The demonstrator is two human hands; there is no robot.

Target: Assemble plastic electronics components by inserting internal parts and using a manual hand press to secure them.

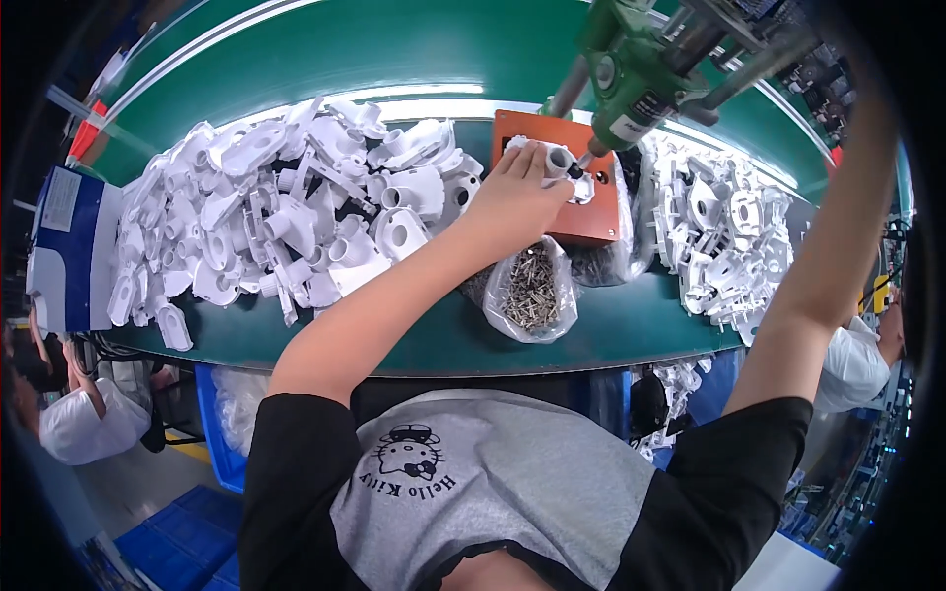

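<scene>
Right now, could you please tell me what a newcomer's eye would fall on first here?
Most likely the large heap of white plastic parts on the left of the green table. Next, perhaps, the green machine at upper right, angled over an orange block where the left hand rests on a white part. An open clear bag of metal screws also stands out, just nearer the person.
</scene>
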